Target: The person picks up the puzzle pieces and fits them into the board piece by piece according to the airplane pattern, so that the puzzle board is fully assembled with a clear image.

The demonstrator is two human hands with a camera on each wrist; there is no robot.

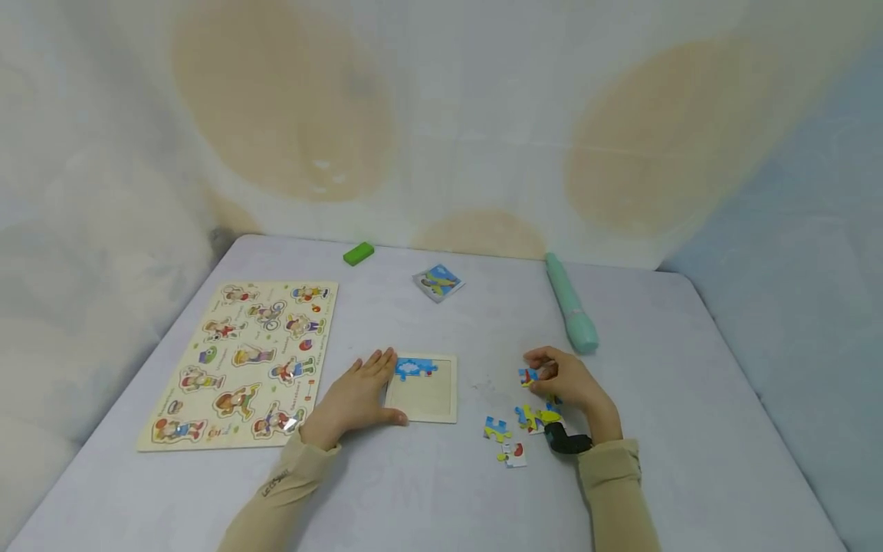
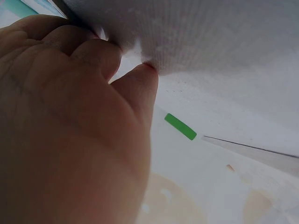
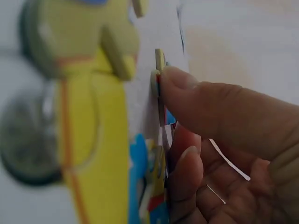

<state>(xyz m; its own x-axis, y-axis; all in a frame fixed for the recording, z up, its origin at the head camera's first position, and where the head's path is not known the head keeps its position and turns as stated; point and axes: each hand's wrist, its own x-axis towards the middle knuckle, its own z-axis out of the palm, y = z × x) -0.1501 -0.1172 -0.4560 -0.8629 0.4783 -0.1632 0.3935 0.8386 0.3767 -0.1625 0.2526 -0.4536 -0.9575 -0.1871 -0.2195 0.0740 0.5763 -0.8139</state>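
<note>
Near loose pieces (image 1: 527, 418), right grip (image 1: 571, 382) pinches 1 puzzle piece (image 1: 527, 377); left grip (image 1: 353, 395), outspread, seemingly touches the tray (image 1: 431, 402).

We look into a small screened-off space — more like a makeshift booth than an open room. Behind the pale worktop (image 1: 428, 506) we see sheeting (image 1: 476, 115) with large tan patches (image 1: 283, 92), while a mottled covering (image 1: 90, 199) rises on the left and a bluish one (image 1: 793, 207) on the right. We cannot tell what building holds it.

A green block (image 1: 359, 254) lies beyond a figure board (image 1: 264, 379).
</note>
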